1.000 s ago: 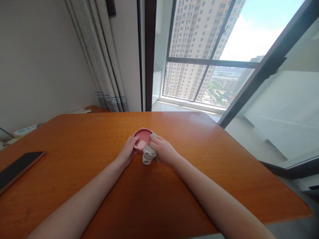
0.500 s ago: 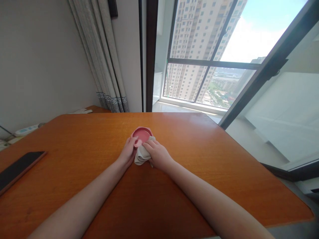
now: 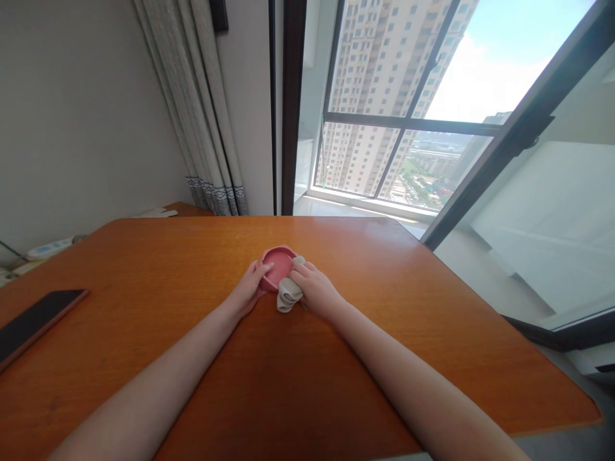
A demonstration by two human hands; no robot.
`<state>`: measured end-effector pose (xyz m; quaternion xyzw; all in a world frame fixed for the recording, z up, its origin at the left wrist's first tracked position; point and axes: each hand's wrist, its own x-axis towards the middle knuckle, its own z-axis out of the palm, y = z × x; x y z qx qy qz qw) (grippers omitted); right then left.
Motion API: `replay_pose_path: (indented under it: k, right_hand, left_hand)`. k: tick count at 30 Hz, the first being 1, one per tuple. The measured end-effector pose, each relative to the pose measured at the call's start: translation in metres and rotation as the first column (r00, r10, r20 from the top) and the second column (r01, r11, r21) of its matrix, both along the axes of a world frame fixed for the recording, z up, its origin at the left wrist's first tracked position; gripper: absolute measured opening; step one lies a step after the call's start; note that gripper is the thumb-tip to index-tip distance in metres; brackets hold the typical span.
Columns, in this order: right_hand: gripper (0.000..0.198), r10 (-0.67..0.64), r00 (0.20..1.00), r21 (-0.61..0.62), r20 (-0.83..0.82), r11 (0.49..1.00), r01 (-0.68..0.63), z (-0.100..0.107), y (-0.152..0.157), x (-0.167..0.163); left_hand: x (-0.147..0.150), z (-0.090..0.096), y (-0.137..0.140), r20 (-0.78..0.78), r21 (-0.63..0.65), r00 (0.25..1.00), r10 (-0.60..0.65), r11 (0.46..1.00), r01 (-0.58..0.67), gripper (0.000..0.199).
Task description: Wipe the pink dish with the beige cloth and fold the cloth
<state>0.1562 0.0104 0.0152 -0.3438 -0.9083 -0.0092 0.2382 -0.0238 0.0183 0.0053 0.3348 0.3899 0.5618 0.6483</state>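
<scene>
A shallow pink dish (image 3: 279, 267) with a raised rim is held tilted above the middle of the wooden table. My left hand (image 3: 251, 287) grips its left side, thumb over the rim and fingers underneath. In my right hand (image 3: 317, 289) is a bunched light grey cloth (image 3: 289, 295), pressed against the dish's right rim. Part of the cloth hangs below the dish toward me. The fingertips of my right hand are partly hidden by the cloth.
A dark phone-like slab (image 3: 38, 326) lies at the left of the wooden table (image 3: 202, 256). Behind its far left corner are a white power strip (image 3: 50, 248) and a grey curtain (image 3: 206, 128). A large window (image 3: 408, 121) stands beyond the far edge.
The dish has shifted slightly to the right. My right hand and the cloth have moved right along the rim, baring more of the dish's inside. My left hand keeps its grip.
</scene>
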Motion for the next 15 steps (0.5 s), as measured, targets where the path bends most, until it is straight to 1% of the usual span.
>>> replay_pose_path:
  k: [4,7,9,12,13,15]
  right_hand:
    - [0.035,-0.035,0.996,-0.050,-0.088,0.998,0.031,-0.004,-0.011,-0.013]
    - [0.042,-0.018,0.993,-0.052,-0.115,0.999,0.012,-0.006,-0.017,-0.021]
    - [0.038,-0.049,0.996,-0.046,-0.078,0.998,0.046,-0.005,-0.017,-0.022]
    - [0.020,-0.153,0.988,-0.034,-0.012,0.988,0.153,-0.001,-0.014,-0.017]
    - [0.015,-0.166,0.986,-0.022,0.001,0.986,0.166,0.001,-0.012,-0.014]
    - [0.010,-0.124,0.992,0.007,0.029,0.992,0.124,0.004,-0.008,-0.008]
  left_hand:
    - [0.001,-0.004,0.002,0.078,0.006,0.997,0.004,1.000,-0.005,0.029]
    - [0.002,-0.005,0.002,0.131,0.009,0.991,0.009,1.000,-0.011,0.026]
    - [0.002,-0.004,0.002,0.138,0.021,0.990,0.002,1.000,-0.005,0.025]
    - [0.001,-0.002,0.001,0.103,0.052,0.994,-0.038,0.998,0.033,0.028]
    - [0.001,-0.001,0.000,0.090,0.065,0.994,-0.067,0.996,0.062,0.031]
    - [-0.001,0.003,-0.001,0.071,0.082,0.990,-0.122,0.990,0.116,0.038]
